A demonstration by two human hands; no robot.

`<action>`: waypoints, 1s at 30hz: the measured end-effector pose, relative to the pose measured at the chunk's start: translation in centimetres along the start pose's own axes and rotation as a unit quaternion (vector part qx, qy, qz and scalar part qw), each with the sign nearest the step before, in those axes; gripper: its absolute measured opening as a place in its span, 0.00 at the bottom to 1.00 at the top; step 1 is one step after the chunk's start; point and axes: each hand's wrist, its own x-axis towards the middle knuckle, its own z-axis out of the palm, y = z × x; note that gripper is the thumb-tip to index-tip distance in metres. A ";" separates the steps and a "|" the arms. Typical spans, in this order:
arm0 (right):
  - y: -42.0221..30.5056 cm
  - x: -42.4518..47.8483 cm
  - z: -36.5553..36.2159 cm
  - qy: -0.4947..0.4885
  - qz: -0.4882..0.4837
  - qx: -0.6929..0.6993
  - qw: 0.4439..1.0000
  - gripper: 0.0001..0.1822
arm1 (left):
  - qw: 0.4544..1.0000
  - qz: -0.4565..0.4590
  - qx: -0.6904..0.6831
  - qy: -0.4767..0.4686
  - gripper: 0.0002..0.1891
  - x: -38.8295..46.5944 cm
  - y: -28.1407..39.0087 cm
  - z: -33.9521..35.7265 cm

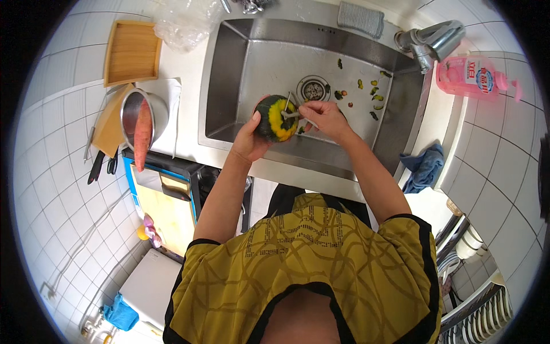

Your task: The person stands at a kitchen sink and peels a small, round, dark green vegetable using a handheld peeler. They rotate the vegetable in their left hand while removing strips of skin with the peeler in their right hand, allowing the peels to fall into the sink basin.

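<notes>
My left hand (pixel 251 139) holds a small dark green squash (pixel 268 118) over the near left part of the steel sink (pixel 270 56). Around the squash's stem, a ring of skin is peeled away and yellow flesh shows. My right hand (pixel 324 118) grips a metal peeler (pixel 292 101), its head at the squash beside the pale stem. Green and yellow peel scraps (pixel 374 90) lie scattered on the sink's floor, right of the drain strainer (pixel 313 89).
Left of the sink, a steel pot (pixel 159 116) holds a sweet potato (pixel 143 133), near a wooden tray (pixel 133 53) and a plastic bag (pixel 184 26). The faucet (pixel 438 38), a pink soap bottle (pixel 466 75) and a blue cloth (pixel 425 167) are at the right. A knife (pixel 175 192) lies on a board.
</notes>
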 end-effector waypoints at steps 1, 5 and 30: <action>-0.5 -0.3 0.1 -0.007 -0.011 -0.007 1.000 0.16 | 1.000 -0.018 0.013 -0.005 0.41 -0.3 0.5 0.0; -3.1 -1.3 0.3 -0.054 -0.043 -0.026 0.997 0.16 | 0.996 0.013 0.074 -0.044 0.39 -2.0 1.0 -0.1; -7.7 -1.9 -7.8 0.001 -0.237 -0.390 0.890 0.18 | 0.942 0.120 0.296 -0.108 0.45 -4.9 2.7 6.3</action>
